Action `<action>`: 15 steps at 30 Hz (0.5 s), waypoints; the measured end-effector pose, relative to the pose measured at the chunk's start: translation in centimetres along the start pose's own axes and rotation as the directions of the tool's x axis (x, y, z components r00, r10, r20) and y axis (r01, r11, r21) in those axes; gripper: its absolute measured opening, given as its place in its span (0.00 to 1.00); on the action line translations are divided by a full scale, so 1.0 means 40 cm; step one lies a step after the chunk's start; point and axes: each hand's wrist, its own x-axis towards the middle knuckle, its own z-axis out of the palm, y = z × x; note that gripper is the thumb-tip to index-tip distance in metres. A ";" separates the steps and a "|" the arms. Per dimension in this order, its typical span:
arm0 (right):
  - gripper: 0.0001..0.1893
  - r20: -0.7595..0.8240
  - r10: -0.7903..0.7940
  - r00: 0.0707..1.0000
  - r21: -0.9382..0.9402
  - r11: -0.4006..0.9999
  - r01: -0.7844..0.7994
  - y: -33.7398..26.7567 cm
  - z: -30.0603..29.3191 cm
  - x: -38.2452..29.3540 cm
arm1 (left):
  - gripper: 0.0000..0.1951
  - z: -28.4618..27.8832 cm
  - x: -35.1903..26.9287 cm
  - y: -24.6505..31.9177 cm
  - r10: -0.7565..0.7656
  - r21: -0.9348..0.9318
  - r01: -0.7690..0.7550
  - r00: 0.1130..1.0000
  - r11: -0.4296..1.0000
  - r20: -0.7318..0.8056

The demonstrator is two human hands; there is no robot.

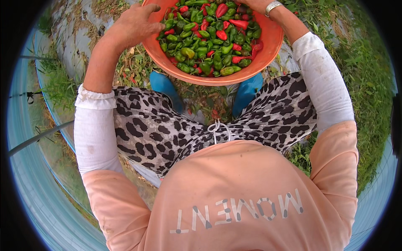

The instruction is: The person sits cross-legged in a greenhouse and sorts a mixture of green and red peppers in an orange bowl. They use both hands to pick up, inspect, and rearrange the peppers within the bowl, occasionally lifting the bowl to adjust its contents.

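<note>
A wide orange plastic basin (207, 80) stands before me, its far side cut off by the top of the picture. Green peppers (201, 50) fill much of it, with red peppers (221, 10) mixed among them. My left hand (135, 26) is over the basin's left rim, thumb and forefinger spread towards the peppers, and I see nothing held in it. At the upper right, my right hand (256, 4) reaches over the basin; its fingers are mostly beyond the top edge, so their grip is hidden. A silver-coloured bracelet (273, 7) circles my right wrist.
My blue boots (166, 89) are planted beneath the near rim. Dry leaves and some fallen red peppers litter the ground (212, 103). Grey plastic sheeting (67, 40) covers soil at left, near a curved metal pole (40, 138) and bluish film. Green plants (361, 78) grow at right.
</note>
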 end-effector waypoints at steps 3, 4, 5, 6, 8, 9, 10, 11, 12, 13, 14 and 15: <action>0.17 0.003 -0.089 0.996 -0.208 0.974 0.088 0.033 -0.002 0.040 | 0.30 0.007 -0.004 -0.011 0.023 0.001 -0.023 1.000 1.000 -0.013; 0.18 0.040 -0.004 0.999 -0.153 0.988 0.011 0.001 -0.004 0.022 | 0.30 0.009 -0.006 -0.011 0.018 0.001 -0.018 1.000 1.000 -0.014; 0.19 0.083 0.078 0.994 -0.102 0.992 -0.069 -0.020 -0.003 0.011 | 0.30 0.010 -0.010 -0.010 0.011 0.000 -0.011 1.000 1.000 -0.014; 0.21 0.125 0.043 0.991 -0.335 0.942 0.001 -0.019 -0.003 0.009 | 0.30 0.007 -0.009 -0.007 0.012 0.000 -0.012 1.000 1.000 -0.017; 0.27 0.229 0.010 0.973 -0.718 0.677 0.162 -0.010 0.005 0.003 | 0.30 0.009 -0.008 -0.011 0.042 0.008 -0.042 0.998 0.999 -0.042; 0.31 0.236 0.033 0.971 -0.743 0.651 0.158 0.024 0.028 0.000 | 0.30 0.009 -0.006 -0.012 0.058 0.014 -0.058 0.997 0.998 -0.053; 0.39 0.239 0.061 0.969 -0.767 0.624 0.150 0.081 0.061 -0.004 | 0.30 0.004 -0.001 -0.002 0.040 0.000 -0.040 0.999 0.999 -0.033; 0.48 0.249 0.084 0.965 -0.789 0.596 0.151 0.111 0.081 -0.004 | 0.30 -0.005 -0.002 0.013 0.013 -0.014 -0.013 1.000 1.000 -0.011; 0.48 0.268 0.008 0.963 -0.803 0.555 0.219 0.074 0.103 -0.033 | 0.30 -0.007 -0.009 0.017 -0.024 -0.028 0.024 1.000 0.999 0.012; 0.48 0.301 0.019 0.953 -0.786 0.571 0.237 0.033 0.111 -0.056 | 0.30 -0.005 -0.011 0.015 -0.025 -0.022 0.025 1.000 0.999 0.010; 0.48 0.334 0.028 0.942 -0.769 0.587 0.255 -0.007 0.113 -0.074 | 0.30 -0.004 -0.012 0.011 -0.027 -0.015 0.027 1.000 1.000 0.009; 0.48 0.361 0.042 0.931 -0.753 0.603 0.265 -0.025 0.110 -0.083 | 0.29 -0.005 -0.009 0.013 -0.022 -0.009 0.022 1.000 1.000 0.007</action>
